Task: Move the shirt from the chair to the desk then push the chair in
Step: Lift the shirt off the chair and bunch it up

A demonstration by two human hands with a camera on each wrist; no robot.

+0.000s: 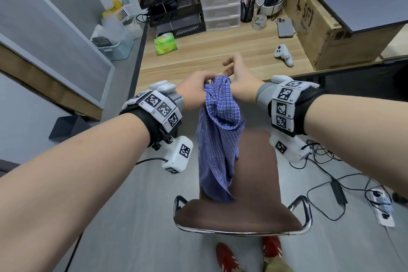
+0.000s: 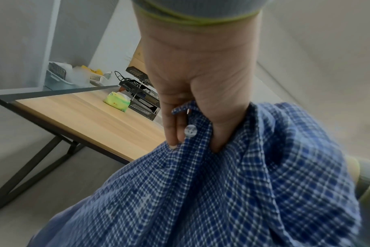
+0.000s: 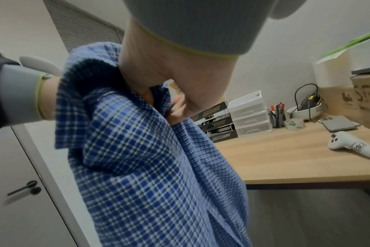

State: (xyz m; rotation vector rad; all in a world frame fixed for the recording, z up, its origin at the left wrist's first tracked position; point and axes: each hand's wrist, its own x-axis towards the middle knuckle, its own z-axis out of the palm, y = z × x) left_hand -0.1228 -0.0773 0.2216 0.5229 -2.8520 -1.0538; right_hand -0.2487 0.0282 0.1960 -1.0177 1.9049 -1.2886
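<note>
Blue checked cloth dominates the head view: the shirt hangs bunched from both hands, its top gathered at the grip and its tail trailing down onto the brown seat of the chair. The left hand and right hand are closed on the gathered top, side by side and touching the same bunch. Beyond the grip lies the wooden tabletop, bare directly ahead; a green tissue pack sits to the far left of the grip, a white controller to the far right.

Left wrist view: the left hand's fingers and thumb pinch the fabric beside a white button; the shirt drapes below.

Right wrist view: the right hand is curled into a fold of cloth, which hangs straight beneath the grip, short of the tabletop edge.

Assessment: the lift is largely made, though the hem appears to rest on the seat. Outstanding: carrying the shirt forward, laying it down, and pushing the chair in.
</note>
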